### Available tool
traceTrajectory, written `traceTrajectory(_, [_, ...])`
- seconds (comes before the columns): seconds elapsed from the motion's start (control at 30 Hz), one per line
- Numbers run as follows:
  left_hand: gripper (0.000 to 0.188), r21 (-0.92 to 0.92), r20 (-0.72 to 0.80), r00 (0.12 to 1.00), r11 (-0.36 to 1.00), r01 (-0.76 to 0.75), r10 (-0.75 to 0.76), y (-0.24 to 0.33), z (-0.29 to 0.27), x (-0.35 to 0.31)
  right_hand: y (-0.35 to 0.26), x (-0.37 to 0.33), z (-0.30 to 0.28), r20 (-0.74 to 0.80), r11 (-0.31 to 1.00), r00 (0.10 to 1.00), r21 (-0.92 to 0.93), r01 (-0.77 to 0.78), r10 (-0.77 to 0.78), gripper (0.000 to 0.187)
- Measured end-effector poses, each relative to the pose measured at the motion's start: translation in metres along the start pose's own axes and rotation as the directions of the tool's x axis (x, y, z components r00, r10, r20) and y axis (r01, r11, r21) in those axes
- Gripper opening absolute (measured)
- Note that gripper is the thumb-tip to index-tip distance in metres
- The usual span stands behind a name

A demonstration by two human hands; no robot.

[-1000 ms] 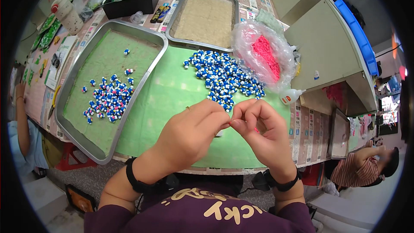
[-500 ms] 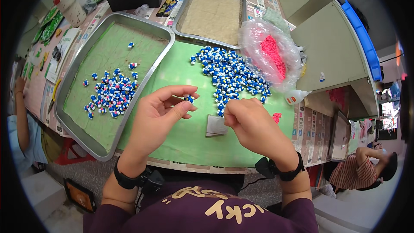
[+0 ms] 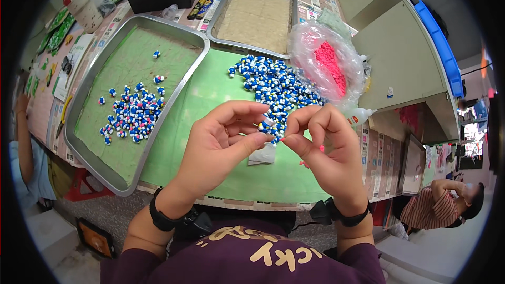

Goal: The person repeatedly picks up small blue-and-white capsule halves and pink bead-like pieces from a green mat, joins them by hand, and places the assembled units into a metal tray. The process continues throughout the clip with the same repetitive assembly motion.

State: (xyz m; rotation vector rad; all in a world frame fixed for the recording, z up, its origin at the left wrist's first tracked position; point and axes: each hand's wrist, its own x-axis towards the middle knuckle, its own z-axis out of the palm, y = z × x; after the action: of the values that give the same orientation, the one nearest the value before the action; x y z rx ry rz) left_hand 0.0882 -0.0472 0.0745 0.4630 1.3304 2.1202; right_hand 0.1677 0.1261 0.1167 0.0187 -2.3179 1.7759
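Note:
Between the fingertips of my left hand (image 3: pixel 213 144), closed in a pinch, is a small blue-and-white figurine (image 3: pixel 267 123). My right hand (image 3: pixel 331 144) faces it from the right, thumb and forefinger closed on a tiny pink piece (image 3: pixel 282 139) near the figurine. Whether the piece touches the figurine, I cannot tell. Below the hands a small grey pad (image 3: pixel 262 155) lies on the green mat (image 3: pixel 236 184). A few pink bits (image 3: pixel 304 164) show beside my right hand. Just beyond the hands spreads a heap of blue-and-white figurines (image 3: pixel 258 76).
On the left, a metal tray (image 3: pixel 204 52) holds figurines, some with pink parts. A second tray (image 3: pixel 293 21) stands at the back. Right of the heap are an open plastic bag (image 3: pixel 302 42) of pink pieces and a white glue bottle (image 3: pixel 360 115), beside a cabinet (image 3: pixel 415 58).
My left hand has moved right with the figurine. My right hand has risen from beside the grey pad and turned, now showing a pink piece in its pinch close to the figurine.

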Motion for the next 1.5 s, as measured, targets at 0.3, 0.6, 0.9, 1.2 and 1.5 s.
traceTrajectory(0.3, [0.024,0.064,0.021,0.997,0.995,-0.070,0.069,0.003,0.010,-0.001,0.006,-0.001,0.008,-0.088,0.983,0.982,-0.097,0.158,-0.166,0.026])
traceTrajectory(0.6, [0.018,0.220,0.022,0.972,0.947,-0.232,0.233,-0.003,0.008,-0.001,0.010,-0.001,0.014,-0.137,0.970,0.972,-0.177,0.168,-0.193,0.028])
traceTrajectory(0.9, [0.019,0.145,-0.016,0.994,0.984,-0.102,0.106,-0.004,0.003,-0.001,0.006,0.002,0.013,-0.119,0.994,0.987,-0.050,0.101,-0.106,0.029])
traceTrajectory(1.2, [0.017,0.272,0.007,0.979,0.941,-0.199,0.205,-0.002,0.010,-0.004,0.012,-0.005,0.019,-0.132,0.983,0.980,-0.122,0.134,-0.150,0.032])
traceTrajectory(1.5, [0.019,-0.008,0.114,0.985,0.991,0.133,-0.131,0.011,0.002,-0.006,0.000,-0.001,-0.004,0.138,0.840,0.960,0.464,-0.281,0.245,0.031])
